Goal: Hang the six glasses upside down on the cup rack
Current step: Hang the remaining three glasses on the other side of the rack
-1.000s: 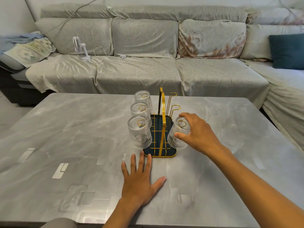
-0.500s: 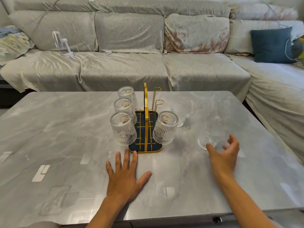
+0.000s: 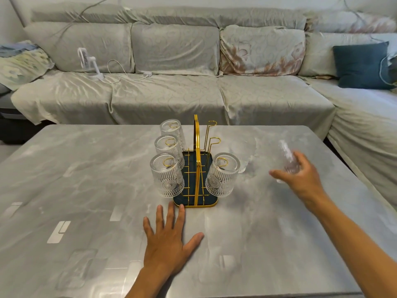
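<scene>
While your left hand (image 3: pixel 169 239) lies flat with its fingers spread on the table (image 3: pixel 75 190), fingertips just short of the cup rack (image 3: pixel 196 179) base, probably to steady it, your right hand (image 3: pixel 300 177) has its fingers curled around a blurred glass (image 3: pixel 287 158), lifted off to the rack's right. Four glasses already hang upside down on the gold pegs: three beyond your left fingertips, one nearer your right thumb. Two bare pegs (image 3: pixel 211 134) stand behind that one. Another glass (image 3: pixel 243 158) seems to wait on the table between rack and right hand, though it is faint.
</scene>
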The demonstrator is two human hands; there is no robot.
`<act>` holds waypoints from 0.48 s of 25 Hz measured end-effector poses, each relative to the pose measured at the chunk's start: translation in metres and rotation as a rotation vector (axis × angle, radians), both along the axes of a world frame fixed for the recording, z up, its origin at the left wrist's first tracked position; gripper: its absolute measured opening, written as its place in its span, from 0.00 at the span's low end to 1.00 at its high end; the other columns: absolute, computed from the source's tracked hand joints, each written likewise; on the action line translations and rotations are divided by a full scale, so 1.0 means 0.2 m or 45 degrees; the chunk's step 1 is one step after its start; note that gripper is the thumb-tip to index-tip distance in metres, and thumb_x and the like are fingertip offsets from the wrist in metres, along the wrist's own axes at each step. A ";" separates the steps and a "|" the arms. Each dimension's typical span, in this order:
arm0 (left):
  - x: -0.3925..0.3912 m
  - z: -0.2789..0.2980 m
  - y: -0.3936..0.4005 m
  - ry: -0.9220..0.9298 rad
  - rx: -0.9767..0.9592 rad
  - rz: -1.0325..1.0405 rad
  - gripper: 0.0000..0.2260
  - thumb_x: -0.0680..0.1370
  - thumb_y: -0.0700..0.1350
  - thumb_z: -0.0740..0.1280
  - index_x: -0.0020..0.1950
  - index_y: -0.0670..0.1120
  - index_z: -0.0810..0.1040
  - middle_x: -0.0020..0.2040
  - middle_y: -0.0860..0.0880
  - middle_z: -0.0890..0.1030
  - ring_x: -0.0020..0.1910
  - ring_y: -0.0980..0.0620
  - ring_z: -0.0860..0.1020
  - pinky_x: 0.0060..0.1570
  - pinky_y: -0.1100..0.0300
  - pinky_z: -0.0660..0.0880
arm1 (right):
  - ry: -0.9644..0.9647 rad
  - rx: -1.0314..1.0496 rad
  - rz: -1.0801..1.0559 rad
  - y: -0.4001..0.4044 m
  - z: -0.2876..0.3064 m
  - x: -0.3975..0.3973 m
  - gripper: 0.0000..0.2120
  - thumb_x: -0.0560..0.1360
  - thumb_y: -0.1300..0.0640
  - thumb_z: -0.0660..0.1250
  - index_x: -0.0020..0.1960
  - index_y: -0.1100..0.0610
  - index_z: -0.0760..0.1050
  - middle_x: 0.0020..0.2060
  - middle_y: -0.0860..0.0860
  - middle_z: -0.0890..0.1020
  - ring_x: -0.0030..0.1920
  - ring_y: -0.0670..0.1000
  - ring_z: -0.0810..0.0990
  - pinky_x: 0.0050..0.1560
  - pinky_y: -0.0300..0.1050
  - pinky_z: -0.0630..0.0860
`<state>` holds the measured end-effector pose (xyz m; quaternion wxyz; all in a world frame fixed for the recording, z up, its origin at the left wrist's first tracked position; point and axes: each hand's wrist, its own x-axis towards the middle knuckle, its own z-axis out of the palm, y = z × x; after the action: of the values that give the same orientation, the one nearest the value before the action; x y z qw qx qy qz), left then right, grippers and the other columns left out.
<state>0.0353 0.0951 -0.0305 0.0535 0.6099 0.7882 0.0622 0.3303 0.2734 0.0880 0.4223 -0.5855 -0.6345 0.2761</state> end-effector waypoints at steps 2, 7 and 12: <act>0.00 0.01 0.00 0.011 -0.010 -0.004 0.41 0.69 0.77 0.36 0.77 0.57 0.36 0.80 0.49 0.39 0.76 0.42 0.34 0.69 0.35 0.32 | 0.004 0.130 0.069 0.02 0.26 -0.11 0.38 0.55 0.38 0.79 0.59 0.46 0.67 0.54 0.50 0.76 0.49 0.51 0.77 0.45 0.46 0.75; 0.00 0.02 -0.01 -0.002 -0.004 0.000 0.42 0.69 0.77 0.35 0.77 0.56 0.36 0.80 0.49 0.39 0.76 0.42 0.34 0.70 0.34 0.33 | -0.306 0.363 0.183 0.08 0.69 -0.46 0.36 0.55 0.30 0.73 0.54 0.48 0.68 0.43 0.44 0.78 0.39 0.42 0.77 0.35 0.40 0.72; 0.00 -0.01 0.00 0.002 -0.010 -0.003 0.42 0.69 0.78 0.35 0.77 0.57 0.36 0.79 0.49 0.37 0.74 0.43 0.30 0.68 0.35 0.30 | -0.609 0.364 0.305 0.15 0.58 -0.70 0.35 0.59 0.39 0.77 0.61 0.54 0.72 0.54 0.54 0.81 0.49 0.54 0.79 0.48 0.47 0.76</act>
<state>0.0356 0.0948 -0.0320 0.0554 0.6108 0.7876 0.0587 0.1909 0.3041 0.2045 0.3034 -0.4895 -0.8130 0.0862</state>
